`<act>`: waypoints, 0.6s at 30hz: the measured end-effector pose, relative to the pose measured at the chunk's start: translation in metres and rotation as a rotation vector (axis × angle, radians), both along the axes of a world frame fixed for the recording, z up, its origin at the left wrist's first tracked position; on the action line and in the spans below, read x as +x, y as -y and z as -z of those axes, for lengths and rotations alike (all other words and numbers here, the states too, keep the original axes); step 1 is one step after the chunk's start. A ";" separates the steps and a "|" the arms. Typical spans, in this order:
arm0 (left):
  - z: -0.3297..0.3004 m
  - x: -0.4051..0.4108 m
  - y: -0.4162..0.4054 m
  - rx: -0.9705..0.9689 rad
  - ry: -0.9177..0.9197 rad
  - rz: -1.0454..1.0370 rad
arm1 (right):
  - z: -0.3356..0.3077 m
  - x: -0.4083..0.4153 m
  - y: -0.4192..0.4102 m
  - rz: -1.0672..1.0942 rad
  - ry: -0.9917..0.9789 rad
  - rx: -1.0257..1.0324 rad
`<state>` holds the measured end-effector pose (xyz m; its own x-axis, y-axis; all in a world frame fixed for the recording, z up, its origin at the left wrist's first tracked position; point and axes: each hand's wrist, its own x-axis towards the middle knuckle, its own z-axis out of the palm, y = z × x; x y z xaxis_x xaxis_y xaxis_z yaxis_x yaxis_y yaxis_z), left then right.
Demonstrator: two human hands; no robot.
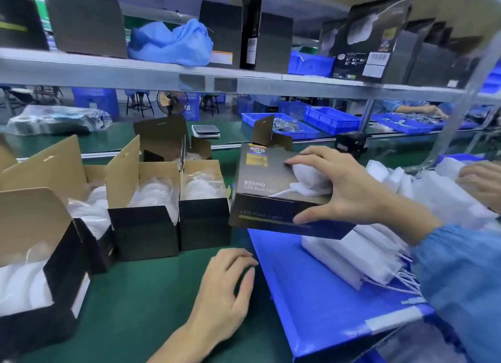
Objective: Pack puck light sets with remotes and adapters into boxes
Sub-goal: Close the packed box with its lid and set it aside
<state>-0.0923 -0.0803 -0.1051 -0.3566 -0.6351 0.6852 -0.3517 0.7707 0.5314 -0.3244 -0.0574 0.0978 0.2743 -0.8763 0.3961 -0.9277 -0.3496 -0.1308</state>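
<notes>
My right hand (pixel 344 189) grips a black printed puck light box (pixel 260 189), held tilted above the green bench, fingers on its front and thumb under its lower edge. My left hand (pixel 227 278) hovers empty over the bench, fingers loosely spread, beside the blue tray. Several open black boxes (pixel 146 227) with brown flaps raised stand in a row at the left, white foam-wrapped puck lights (pixel 151 193) inside them. A stack of white wrapped sets (pixel 349 257) with cords lies on the blue tray (pixel 311 303).
A pile of white foam pouches (pixel 423 189) lies at the right, where another person's hand (pixel 482 183) reaches. A grey shelf (pixel 135 69) with boxes runs overhead. Blue bins (pixel 330 118) and a small scale (pixel 206 130) sit across the belt.
</notes>
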 end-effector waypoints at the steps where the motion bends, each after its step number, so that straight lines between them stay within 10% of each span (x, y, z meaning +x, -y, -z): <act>1: 0.000 -0.004 0.002 -0.003 0.027 -0.008 | 0.005 -0.005 0.006 0.021 0.026 0.018; 18: 0.010 -0.022 0.023 -0.107 0.227 -0.046 | 0.032 -0.046 0.160 0.251 -0.185 0.176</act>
